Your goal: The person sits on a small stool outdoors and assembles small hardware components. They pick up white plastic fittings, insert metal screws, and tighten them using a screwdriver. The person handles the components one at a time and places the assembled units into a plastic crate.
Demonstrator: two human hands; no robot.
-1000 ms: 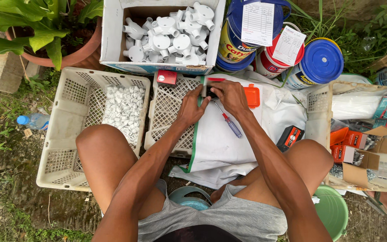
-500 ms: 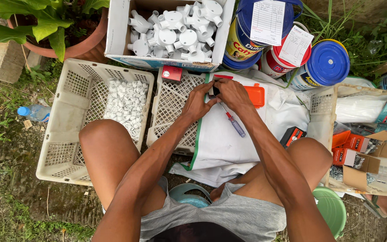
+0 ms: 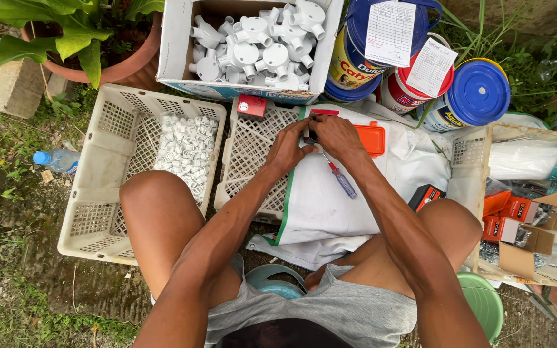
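Bare knees spread, grey shirt at bottom edge. Both forearms stretched forward, converging over white sack [image 3: 330, 200] draped across middle crate [image 3: 249, 161]. Left hand [image 3: 289, 147] curled, fingertips pinching small dark part [image 3: 309, 136] at sack's far edge. Right hand [image 3: 336, 136] clenched around same spot; screwdriver [image 3: 338, 174], clear blue-red plastic handle, slanting back from under it, exact hold on it unclear. Orange plastic case [image 3: 374, 138] just beside right hand. Left crate [image 3: 107, 167], cream lattice plastic, holding bag of small white fittings [image 3: 187, 149]. Farther: cardboard box [image 3: 175, 45] of white round junction boxes [image 3: 259, 45], blue-lidded paint cans [image 3: 478, 93], clay pot [image 3: 127, 64].
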